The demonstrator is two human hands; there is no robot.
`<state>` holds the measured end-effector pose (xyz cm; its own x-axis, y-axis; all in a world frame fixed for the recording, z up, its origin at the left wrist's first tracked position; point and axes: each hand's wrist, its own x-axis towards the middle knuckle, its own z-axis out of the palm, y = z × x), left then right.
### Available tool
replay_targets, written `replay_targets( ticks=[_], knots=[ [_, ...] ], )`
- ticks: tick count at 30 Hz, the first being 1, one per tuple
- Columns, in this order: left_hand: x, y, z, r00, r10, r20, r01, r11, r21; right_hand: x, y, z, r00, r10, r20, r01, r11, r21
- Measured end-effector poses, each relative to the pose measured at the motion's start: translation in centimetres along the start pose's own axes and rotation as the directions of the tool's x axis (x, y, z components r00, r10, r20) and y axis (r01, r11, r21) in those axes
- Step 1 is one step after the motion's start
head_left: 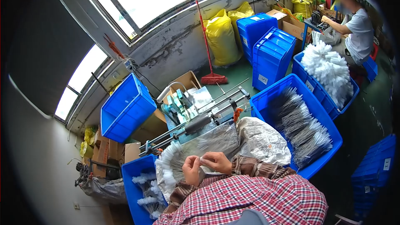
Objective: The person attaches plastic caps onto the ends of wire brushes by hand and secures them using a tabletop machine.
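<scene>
My left hand (191, 170) and my right hand (217, 162) meet in front of my chest, fingers pinched together. A small whitish bit shows between the fingertips, too small to name. Just left of my hands lies a fanned bundle of thin wire brushes with white bristle tufts (167, 167), on a white sack (266, 143) over my lap. More thin wires (221, 139) lie in front of my hands. Beyond them stands a bench device with metal rods and a dark grey roller (197, 123).
At right, a blue bin (336, 141) holds wire brushes; another blue bin (353, 96) holds white-tufted ones. A blue bin (130, 179) with brush bundles stands at left. Behind are an upended blue crate (273, 54), a red broom (213, 78) and yellow sacks (221, 37). A co-worker (359, 29) sits at far right.
</scene>
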<state>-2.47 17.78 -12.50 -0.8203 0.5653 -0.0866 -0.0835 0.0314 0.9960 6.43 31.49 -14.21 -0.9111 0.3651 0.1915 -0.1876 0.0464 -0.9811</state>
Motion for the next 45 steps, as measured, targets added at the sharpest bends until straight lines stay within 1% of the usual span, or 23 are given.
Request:
replay_targets(
  ticks=[6, 9, 11, 15, 20, 23, 26, 27, 30, 34, 37, 40, 45],
  knots=[
    [-0.1, 0.0, 0.3, 1.000, 0.004, -0.014, -0.004, 1.000, 0.021, 0.0, -0.2, -0.2, 1.000, 0.001, -0.010, -0.001, 1.000, -0.027],
    [0.0, 0.0, 0.4, 1.000, -0.010, -0.008, 0.010, 1.000, -0.029, 0.1, -0.5, -0.2, 1.000, 0.025, -0.005, -0.025, 0.999, -0.029],
    [0.3, -0.1, 0.2, 1.000, -0.003, -0.002, 0.003, 1.000, -0.024, 0.2, -0.9, -0.4, 0.998, 0.053, 0.012, -0.053, 0.998, -0.021],
    [0.6, -0.1, 0.3, 1.000, -0.005, 0.007, 0.005, 0.999, -0.038, 0.6, -1.4, -0.7, 0.999, 0.051, 0.013, -0.051, 0.999, -0.013],
    [1.0, 0.1, 0.2, 1.000, -0.011, 0.026, 0.012, 0.999, -0.047, 0.8, -0.7, -0.2, 0.997, 0.074, -0.003, -0.074, 0.996, -0.053],
    [1.3, 0.3, 0.2, 0.999, -0.014, 0.035, 0.015, 0.999, -0.046, 0.9, -0.5, 0.1, 0.998, 0.014, -0.066, -0.016, 0.999, -0.030],
    [1.4, 0.3, 0.7, 0.999, -0.016, 0.044, 0.018, 0.999, -0.043, 1.0, -0.5, -0.2, 0.997, 0.008, -0.080, -0.007, 1.000, 0.012],
    [1.4, 0.2, 0.5, 0.999, -0.015, 0.043, 0.016, 0.999, -0.042, 1.0, -0.4, -0.1, 0.997, -0.008, -0.080, 0.007, 1.000, -0.014],
    [1.5, -0.3, 0.3, 0.999, -0.010, 0.038, 0.011, 1.000, -0.025, 1.0, -0.2, -0.1, 0.997, 0.003, -0.080, -0.005, 1.000, -0.030],
    [1.5, 0.2, 0.8, 1.000, -0.001, 0.020, 0.001, 0.999, -0.045, 1.0, -0.3, -0.2, 0.996, 0.039, -0.074, -0.040, 0.999, -0.003],
    [1.7, 0.0, 0.9, 1.000, -0.004, 0.026, 0.005, 0.998, -0.065, 1.2, -0.2, -0.2, 0.997, 0.003, -0.079, -0.005, 1.000, -0.024],
    [1.6, -0.2, 0.2, 0.999, -0.023, 0.035, 0.025, 0.997, -0.078, 1.3, -0.7, 0.1, 0.997, 0.030, -0.071, -0.031, 0.999, -0.013],
    [1.5, -0.4, 0.2, 1.000, -0.011, 0.024, 0.013, 0.997, -0.075, 1.1, -0.7, 0.2, 0.997, 0.024, -0.072, -0.025, 1.000, -0.017]
  ],
)
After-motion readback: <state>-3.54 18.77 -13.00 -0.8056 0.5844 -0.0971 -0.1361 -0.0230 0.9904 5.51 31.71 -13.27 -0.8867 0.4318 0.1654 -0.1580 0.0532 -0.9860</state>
